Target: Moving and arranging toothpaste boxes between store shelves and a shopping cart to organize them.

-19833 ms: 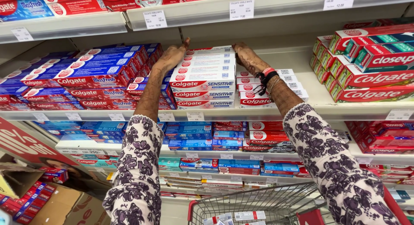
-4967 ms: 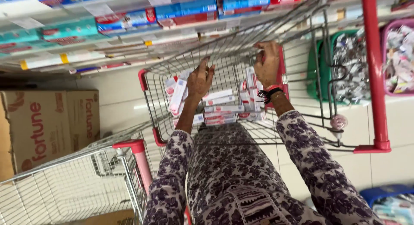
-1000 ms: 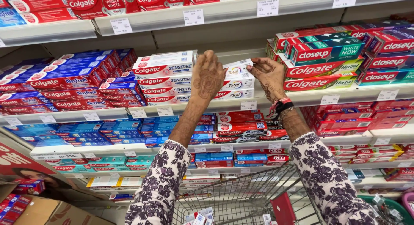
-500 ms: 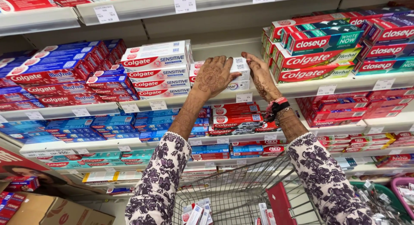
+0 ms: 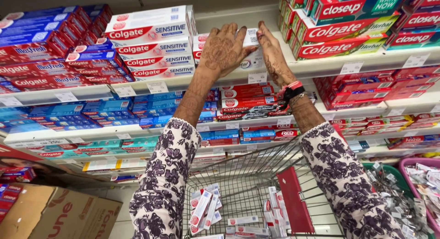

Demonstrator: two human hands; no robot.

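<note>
Shelves (image 5: 321, 67) fill the view, several tiers deep, stocked with toothpaste cartons lying flat, ends outward. Upper tier, left: blue and red cartons (image 5: 41, 51) in slanted rows. Centre left: tall white stack (image 5: 149, 42), four cartons high, red band along each face. Right: red and green cartons (image 5: 348, 23) piled to the top edge of the view. Lower tiers: red packs (image 5: 250, 101) in the middle, blue packs (image 5: 114, 113) at left, more red at far right.

Wire cart (image 5: 247, 193) below, between the arms, holding loose white and red cartons, some upright, some flat. A red flap (image 5: 293, 202) stands in it. Cardboard box (image 5: 59, 216) at lower left on the floor.

Both arms in floral sleeves (image 5: 165, 184) reach up to the upper tier. Small white stack (image 5: 250, 49) sits between the tall white stack and the red and green cartons, near the shelf's front edge.

Left hand (image 5: 222, 49): fingers spread, palm laid over the front left of the small stack, covering much of it. Right hand (image 5: 272, 51): fingers straight and together, pressed against the stack's right end, fingertips at its top carton. The stack is clasped between the two. Wristbands (image 5: 288, 90) on the right wrist, red and dark.
</note>
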